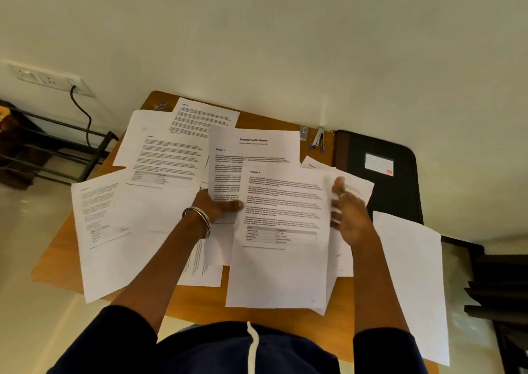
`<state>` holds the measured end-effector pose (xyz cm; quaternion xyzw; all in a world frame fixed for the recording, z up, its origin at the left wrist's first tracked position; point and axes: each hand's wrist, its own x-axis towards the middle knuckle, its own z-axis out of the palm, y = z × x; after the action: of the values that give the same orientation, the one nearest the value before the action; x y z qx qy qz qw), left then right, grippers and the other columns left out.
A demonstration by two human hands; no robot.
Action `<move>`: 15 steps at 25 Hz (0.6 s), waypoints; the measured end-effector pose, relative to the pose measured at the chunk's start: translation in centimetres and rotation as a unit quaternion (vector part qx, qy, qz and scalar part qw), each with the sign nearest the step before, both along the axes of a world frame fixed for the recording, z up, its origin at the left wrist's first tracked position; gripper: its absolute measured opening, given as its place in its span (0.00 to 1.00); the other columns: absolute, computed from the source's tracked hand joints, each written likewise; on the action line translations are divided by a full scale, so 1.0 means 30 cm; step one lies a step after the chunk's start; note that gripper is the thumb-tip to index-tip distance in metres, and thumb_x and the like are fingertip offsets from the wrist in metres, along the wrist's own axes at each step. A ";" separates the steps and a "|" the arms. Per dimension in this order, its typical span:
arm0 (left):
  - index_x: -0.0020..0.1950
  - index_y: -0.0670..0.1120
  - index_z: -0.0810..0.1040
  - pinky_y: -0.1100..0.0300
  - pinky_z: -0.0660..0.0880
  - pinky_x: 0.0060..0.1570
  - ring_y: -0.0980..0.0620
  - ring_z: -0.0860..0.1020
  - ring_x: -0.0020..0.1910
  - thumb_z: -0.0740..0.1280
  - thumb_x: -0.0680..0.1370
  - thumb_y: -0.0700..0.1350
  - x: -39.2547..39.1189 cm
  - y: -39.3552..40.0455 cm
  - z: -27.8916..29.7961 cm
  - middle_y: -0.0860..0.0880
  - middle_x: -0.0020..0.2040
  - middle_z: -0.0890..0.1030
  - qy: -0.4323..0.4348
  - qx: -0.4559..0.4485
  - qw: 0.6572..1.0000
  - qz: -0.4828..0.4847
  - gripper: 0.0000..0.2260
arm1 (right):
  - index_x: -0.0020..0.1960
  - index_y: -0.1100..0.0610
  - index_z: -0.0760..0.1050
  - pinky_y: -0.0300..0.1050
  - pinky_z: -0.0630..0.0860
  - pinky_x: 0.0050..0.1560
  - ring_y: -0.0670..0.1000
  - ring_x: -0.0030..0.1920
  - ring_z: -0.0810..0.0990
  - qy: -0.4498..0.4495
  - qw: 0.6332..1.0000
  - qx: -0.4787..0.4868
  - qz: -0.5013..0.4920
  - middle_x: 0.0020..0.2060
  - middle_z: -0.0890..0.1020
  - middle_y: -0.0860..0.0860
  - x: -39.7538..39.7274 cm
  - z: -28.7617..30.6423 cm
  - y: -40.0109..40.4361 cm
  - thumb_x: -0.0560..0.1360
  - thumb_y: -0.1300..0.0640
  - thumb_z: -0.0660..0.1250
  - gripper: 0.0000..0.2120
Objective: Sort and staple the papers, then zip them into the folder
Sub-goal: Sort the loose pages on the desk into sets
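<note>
A wooden table (248, 118) stands against a pale wall, strewn with printed white sheets. At the far left, a sheet (97, 231) with body text and a small table hangs over the table's left edge; its print is too small to read. Just right of it and farther off, another sheet (168, 156) carries paragraphs and a grey-headed table, partly covered at its far corner by a page (205, 116) of plain text.

The left hand (220, 205), with metal bangles (200, 221) at the wrist, lies palm down with its fingers (235, 206) fairly straight, pressing on the near part of a page (254, 153) titled "Sample Health Report", with the heading "Section 1" beneath. Overlapping that page and nearer, the sheet headed "Section 3" (283, 231) shows several paragraphs and a small table low on its text; its lower part is blank.

The right hand (350, 213) holds the right edge of the Section 3 sheet, thumb up, the fingers (337, 211) curled at the paper's edge, though blur hides how firmly they pinch. More sheets lie beneath.

Far right of the title page, a small stapler (318, 139) stands near the wall. A black zip folder (380, 173) with a white label lies closed at the far right, and a blank sheet (414, 282) lies nearer.
</note>
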<state>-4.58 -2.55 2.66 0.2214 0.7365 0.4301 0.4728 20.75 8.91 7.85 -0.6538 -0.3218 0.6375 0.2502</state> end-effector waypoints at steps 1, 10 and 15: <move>0.58 0.44 0.77 0.56 0.79 0.43 0.45 0.79 0.50 0.78 0.65 0.42 -0.021 0.004 0.002 0.48 0.50 0.81 -0.024 0.005 1.000 0.018 0.23 | 0.56 0.49 0.74 0.55 0.79 0.47 0.55 0.48 0.82 0.011 1.000 0.000 0.027 0.48 0.83 0.50 -0.005 -0.008 -0.028 0.75 0.45 0.67 0.13; 0.63 0.41 0.74 0.54 0.74 0.54 0.49 0.75 0.49 0.67 0.76 0.50 -0.404 0.048 0.096 0.46 0.55 0.79 -0.083 0.009 0.972 0.218 0.19 | 0.58 0.60 0.75 0.53 0.75 0.59 0.57 0.53 0.78 -0.254 0.952 0.159 -0.060 0.57 0.80 0.57 0.075 -0.143 -0.095 0.77 0.56 0.67 0.12; 0.60 0.42 0.75 0.54 0.77 0.49 0.50 0.81 0.42 0.61 0.78 0.53 -0.443 0.074 0.030 0.46 0.45 0.83 -0.465 0.184 0.861 0.090 0.18 | 0.57 0.61 0.75 0.55 0.75 0.60 0.58 0.54 0.79 -0.272 0.935 0.208 -0.098 0.55 0.81 0.57 0.044 -0.135 -0.111 0.77 0.57 0.67 0.11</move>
<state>-17.87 -0.35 3.56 0.0112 0.3555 0.6514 0.6702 22.07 5.59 3.80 -0.7637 -0.4371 0.3269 0.3448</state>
